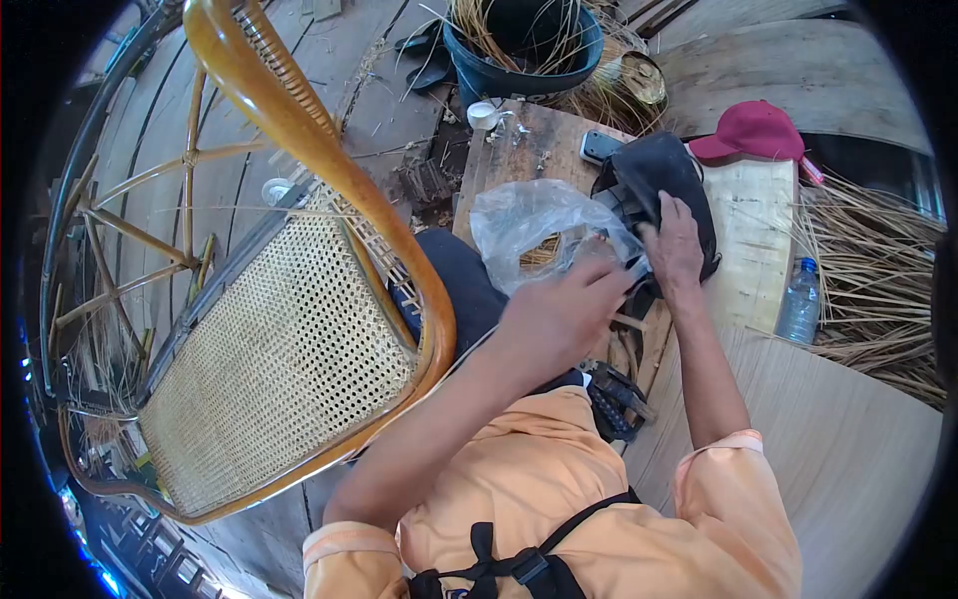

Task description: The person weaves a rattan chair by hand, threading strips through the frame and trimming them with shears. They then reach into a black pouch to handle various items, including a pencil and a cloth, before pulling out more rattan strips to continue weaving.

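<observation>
A black bag lies on the wooden board, with my right hand gripping its near left side, fingers bent over it. My left hand is just left of it, its fingers pinched around something small and dark at the bag's edge that I cannot make out. Beside and partly behind the left hand is a crumpled clear plastic bag with light strands in it. To the left leans a chair frame with a woven cane panel.
A phone, a white cup and a red cap lie beyond the hands. A dark bucket holds cane strips. Right of the boards are a plastic bottle and loose cane strands.
</observation>
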{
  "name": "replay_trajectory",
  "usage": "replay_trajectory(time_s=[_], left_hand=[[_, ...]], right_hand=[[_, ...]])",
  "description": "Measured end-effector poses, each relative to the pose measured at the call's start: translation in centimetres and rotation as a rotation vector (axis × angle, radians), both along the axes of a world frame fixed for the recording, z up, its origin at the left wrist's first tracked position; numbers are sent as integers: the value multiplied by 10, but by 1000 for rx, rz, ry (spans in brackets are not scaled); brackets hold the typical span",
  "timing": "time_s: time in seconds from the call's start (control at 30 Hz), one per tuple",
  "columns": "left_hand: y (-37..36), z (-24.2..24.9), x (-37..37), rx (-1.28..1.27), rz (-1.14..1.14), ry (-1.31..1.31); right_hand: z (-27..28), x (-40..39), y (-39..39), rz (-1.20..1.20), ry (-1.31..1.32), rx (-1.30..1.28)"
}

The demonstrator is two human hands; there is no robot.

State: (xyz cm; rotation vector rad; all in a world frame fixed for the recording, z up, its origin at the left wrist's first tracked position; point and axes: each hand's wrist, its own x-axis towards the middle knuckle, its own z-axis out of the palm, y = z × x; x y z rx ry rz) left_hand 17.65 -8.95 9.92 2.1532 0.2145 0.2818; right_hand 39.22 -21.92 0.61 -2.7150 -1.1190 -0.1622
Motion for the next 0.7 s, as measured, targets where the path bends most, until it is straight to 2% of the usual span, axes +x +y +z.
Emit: replay_trajectory(time_s=[0.07, 0.1, 0.17, 0.27, 0.4, 0.5, 0.6, 0.7], left_hand=[[-3, -20, 37, 72, -39, 144], [-5, -32, 45, 103, -60, 219], [-8, -58, 48, 80, 21, 263], [-13, -81, 40, 96, 106, 284], [-10, -95, 28, 125, 108, 323], [-7, -90, 23, 86, 112, 389], [-9, -79, 26, -37, 27, 382], [-17, -32, 30, -184, 88, 188]], right_hand=[[-2, 20, -17, -46, 70, -2], [2, 30, -25, -97, 129, 80], [17, 47, -34, -210, 234, 247], [52, 47, -35, -222, 308, 342], [54, 63, -46, -253, 260, 453], [64, 74, -55, -227, 180, 555], [101, 54, -50, -223, 157, 509], [122, 41, -58, -170, 105, 508]])
